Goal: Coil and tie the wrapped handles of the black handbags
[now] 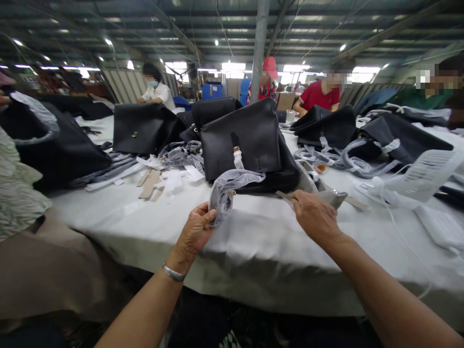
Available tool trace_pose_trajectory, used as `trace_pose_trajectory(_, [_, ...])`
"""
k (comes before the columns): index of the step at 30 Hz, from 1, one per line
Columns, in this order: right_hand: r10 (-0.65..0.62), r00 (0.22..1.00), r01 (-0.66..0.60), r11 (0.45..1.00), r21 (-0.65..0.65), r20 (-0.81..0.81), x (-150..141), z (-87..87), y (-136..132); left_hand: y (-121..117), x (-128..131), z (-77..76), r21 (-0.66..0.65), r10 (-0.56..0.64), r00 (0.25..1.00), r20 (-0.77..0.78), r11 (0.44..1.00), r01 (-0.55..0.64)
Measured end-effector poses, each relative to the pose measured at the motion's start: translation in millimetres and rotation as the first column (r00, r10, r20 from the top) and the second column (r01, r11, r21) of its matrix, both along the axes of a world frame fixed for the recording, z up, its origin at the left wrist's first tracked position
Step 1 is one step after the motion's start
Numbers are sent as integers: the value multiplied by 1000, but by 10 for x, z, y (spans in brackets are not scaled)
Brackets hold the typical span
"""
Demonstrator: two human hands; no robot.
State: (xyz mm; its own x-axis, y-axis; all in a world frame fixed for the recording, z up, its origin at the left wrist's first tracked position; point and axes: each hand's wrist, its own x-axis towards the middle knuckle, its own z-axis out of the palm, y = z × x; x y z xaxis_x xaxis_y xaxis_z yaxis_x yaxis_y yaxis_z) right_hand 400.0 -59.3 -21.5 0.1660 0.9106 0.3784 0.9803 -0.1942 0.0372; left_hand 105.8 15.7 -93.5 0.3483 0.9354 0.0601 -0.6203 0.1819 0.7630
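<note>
The work surface is a table (253,251) with a white cover that hangs over its near edge. Persons are stationed around it: one in patterned clothing (18,188) at the left edge, and others beyond the far side, including a person in a white top (165,94) and a person in a red top (321,96).

The central black bag (241,137) rests on the table in front of the hands, slightly tilted, with its flap down and a white-wrapped buckle tab (238,158) on the front. Further black bags lie to either side: a left black bag (136,128) and a right black bag (402,135). A white slotted basket (424,176) is at the right. A grey tray (308,176) sits beside the right lower corner of the central bag, partly covered by the right hand.

The wrapped strap (222,193), looped and sheathed in clear film, is raised before the lower front of the central bag. The left hand (211,218) pinches its lower end between thumb and fingers. The right hand (292,201) has its fingers drawn together, pinching a thin flat strip (283,195) that projects leftward.

Paper scraps (173,182) and brown card pieces (149,183) lie left of the strap. A silver bracelet (174,273) encircles the left wrist.
</note>
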Motion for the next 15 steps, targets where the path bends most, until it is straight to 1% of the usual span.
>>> trace_pose_trajectory(1, [20,991,-23,1000,-21,-133,-106,23,-10,-4,3,6,-1,-1,1000,-3,1000,1])
trace_pose_trajectory(2, [58,957,-78,995,-58,-285,-235,36,-16,-9,5,14,1,-1,1000,-4,1000,1])
trace_pose_trajectory(4, [149,827,-240,965,-102,-543,-532,31,-8,-24,10,34,10,-1,1000,-8,1000,2])
trace_pose_trajectory(5, [184,764,-308,946,-99,-618,-678,18,8,-33,12,45,17,-5,1000,-14,1000,6])
trace_pose_trajectory(6, [207,721,-351,932,-90,-662,-808,1,33,-43,15,56,25,-10,1000,-25,1000,11])
trace_pose_trajectory(8, [218,682,-370,926,-73,-698,-997,-37,106,-65,21,72,37,-20,998,-57,999,22])
trace_pose_trajectory(10, [232,657,-382,923,-51,-718,-1080,-81,188,-85,32,78,49,-24,995,-96,998,29])
trace_pose_trajectory(11, [252,631,-399,917,-28,-734,-1089,-107,225,-93,40,76,67,-29,992,-125,997,38])
trace_pose_trajectory(12, [277,590,-421,907,4,-758,-1084,-137,257,-99,50,71,95,-33,986,-161,994,49])
trace_pose_trajectory(13, [301,533,-444,895,41,-791,-1067,-173,282,-104,61,64,137,-31,977,-209,989,60])
trace_pose_trajectory(15, [303,396,-476,875,89,-867,-1020,-255,310,-108,84,50,263,19,947,-321,962,70])
